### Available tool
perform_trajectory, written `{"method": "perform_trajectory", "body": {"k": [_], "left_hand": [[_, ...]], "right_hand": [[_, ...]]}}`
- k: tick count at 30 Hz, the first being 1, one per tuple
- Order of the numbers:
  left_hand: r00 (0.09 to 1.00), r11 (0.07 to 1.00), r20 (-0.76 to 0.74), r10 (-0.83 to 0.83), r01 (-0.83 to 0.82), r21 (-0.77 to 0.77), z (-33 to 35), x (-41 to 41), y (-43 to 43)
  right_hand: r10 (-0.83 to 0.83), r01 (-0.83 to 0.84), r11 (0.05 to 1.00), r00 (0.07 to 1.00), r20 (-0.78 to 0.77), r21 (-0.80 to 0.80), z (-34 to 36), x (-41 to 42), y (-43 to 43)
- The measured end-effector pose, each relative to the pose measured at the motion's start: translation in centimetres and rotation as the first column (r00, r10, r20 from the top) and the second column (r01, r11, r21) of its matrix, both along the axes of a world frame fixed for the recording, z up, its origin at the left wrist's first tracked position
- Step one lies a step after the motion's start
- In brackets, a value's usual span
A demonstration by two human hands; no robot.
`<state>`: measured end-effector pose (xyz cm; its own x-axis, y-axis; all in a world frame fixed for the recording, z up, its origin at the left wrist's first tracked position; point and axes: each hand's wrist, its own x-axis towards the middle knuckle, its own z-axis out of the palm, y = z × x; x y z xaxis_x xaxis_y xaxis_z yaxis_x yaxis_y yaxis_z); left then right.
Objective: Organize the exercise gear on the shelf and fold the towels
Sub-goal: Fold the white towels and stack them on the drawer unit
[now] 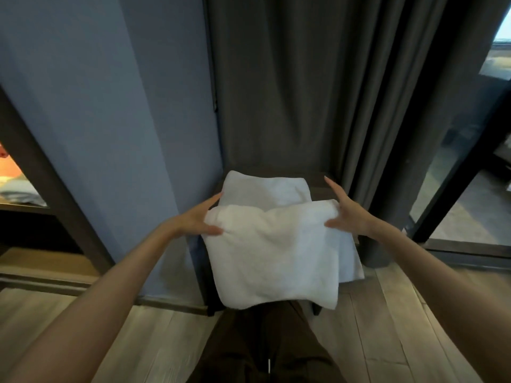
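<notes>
Your left hand and right hand are pinching the towel by its far corners, fingers closing on cloth, draping it over the counter. Folding is proceeding; the next move is likely calling for another squared fold.

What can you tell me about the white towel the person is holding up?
The white towel looks soft, thick and fluffy, like terry cloth. It is folded into a rough rectangle, with a layer peeking out at its right edge. The left hand and the right hand each pinch an upper corner, so it hangs down. Its top edge overlaps a second towel lying on a small dark stand.
</notes>
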<state>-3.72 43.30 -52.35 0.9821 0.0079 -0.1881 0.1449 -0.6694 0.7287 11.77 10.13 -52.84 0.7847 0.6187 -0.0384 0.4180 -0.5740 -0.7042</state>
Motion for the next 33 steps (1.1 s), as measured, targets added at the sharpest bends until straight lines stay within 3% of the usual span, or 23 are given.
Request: {"method": "perform_trajectory", "body": {"k": [4, 6, 9, 11, 13, 15, 17, 21, 26, 30, 33], "left_hand": [[0.974, 0.987, 0.160, 0.161, -0.161, -0.011, -0.4, -0.7, 0.2], [0.942, 0.955, 0.214, 0.258, -0.215, -0.204, -0.1, -0.9, 0.6], [0.938, 0.875, 0.149, 0.314, -0.225, -0.429, 1.1, -0.9, 1.1], [0.943, 0.896, 0.172, 0.286, -0.200, -0.397, 1.9, -1.1, 1.2], [0.944, 0.946, 0.218, 0.249, -0.188, -0.266, 2.2, -1.1, 1.3], [0.952, 0.972, 0.226, 0.208, -0.174, -0.161, 2.4, -1.1, 1.2], [0.952, 0.978, 0.228, 0.205, -0.188, -0.093, 2.3, -1.0, 1.2], [0.946, 0.979, 0.281, 0.165, -0.191, 0.070, 2.7, -1.1, 1.2], [0.914, 0.941, 0.404, 0.043, -0.173, 0.292, 4.9, -1.4, 2.4], [0.809, 0.840, 0.588, 0.009, -0.325, 0.434, 8.6, -0.8, 2.4], [0.701, 0.799, 0.708, 0.081, -0.471, 0.375, 12.9, -0.4, 1.7]], "right_hand": [[-0.060, 0.055, 0.987, 0.998, 0.028, 0.153, -0.3, -0.7, -0.4], [-0.067, 0.074, 0.959, 0.997, -0.034, 0.273, 0.2, -1.2, -0.3], [-0.092, 0.096, 0.939, 0.995, -0.026, 0.330, 1.3, -1.3, -0.2], [-0.069, 0.135, 0.913, 0.981, -0.182, 0.386, 2.4, -1.7, -0.2], [0.003, 0.118, 0.907, 0.959, -0.284, 0.405, 3.1, -2.2, -0.2], [0.054, -0.006, 0.963, 0.984, -0.171, 0.270, 3.4, -2.5, 0.0], [0.098, -0.098, 0.995, 0.995, 0.028, 0.020, 3.0, -2.3, 0.5], [0.112, -0.041, 0.966, 0.956, 0.271, -0.256, 2.0, -1.7, 1.0], [0.027, 0.034, 0.993, 0.864, 0.502, -0.112, 4.4, -1.3, 0.6], [-0.094, 0.064, 0.995, 0.772, 0.628, 0.070, 8.5, -1.9, 0.6], [-0.264, 0.119, 0.960, 0.694, 0.670, 0.255, 12.4, -2.1, 0.6]]}}
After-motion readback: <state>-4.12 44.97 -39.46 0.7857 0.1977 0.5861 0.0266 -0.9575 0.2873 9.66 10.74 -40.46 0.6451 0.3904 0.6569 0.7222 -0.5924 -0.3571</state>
